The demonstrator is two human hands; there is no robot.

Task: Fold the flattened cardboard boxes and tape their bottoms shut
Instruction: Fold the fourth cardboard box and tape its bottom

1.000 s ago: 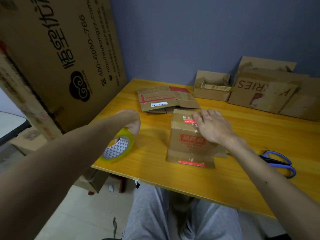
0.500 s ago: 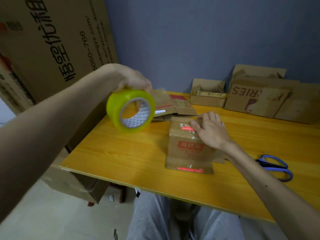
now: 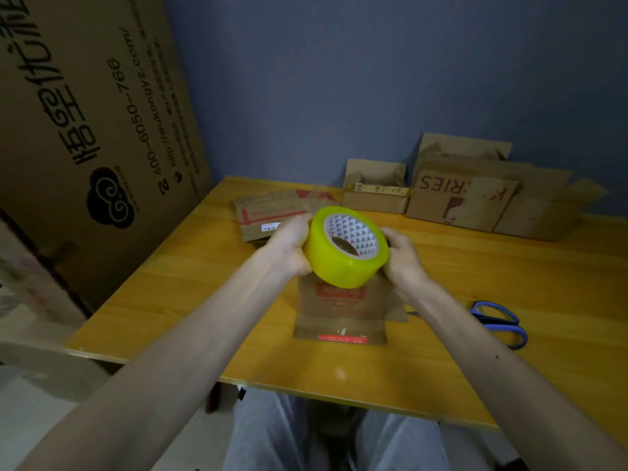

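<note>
Both hands hold the yellow tape roll (image 3: 343,258) in the air above the folded box (image 3: 341,314): the left hand (image 3: 289,246) grips it at 9 o'clock, the right hand (image 3: 402,256) at 3 o'clock, fingers closed on it. The box stands on the tabletop (image 3: 190,300), blue scissors (image 3: 499,322) at its 3 o'clock

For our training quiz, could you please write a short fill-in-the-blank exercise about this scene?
1. Both hands hold a roll of ____ tape.
2. The left hand and right hand hold it above a folded cardboard ____ on the table.
3. The scissors have ____ handles.
4. The scissors lie to the ____ of the person's right arm.

Answers: yellow; box; blue; right
</note>
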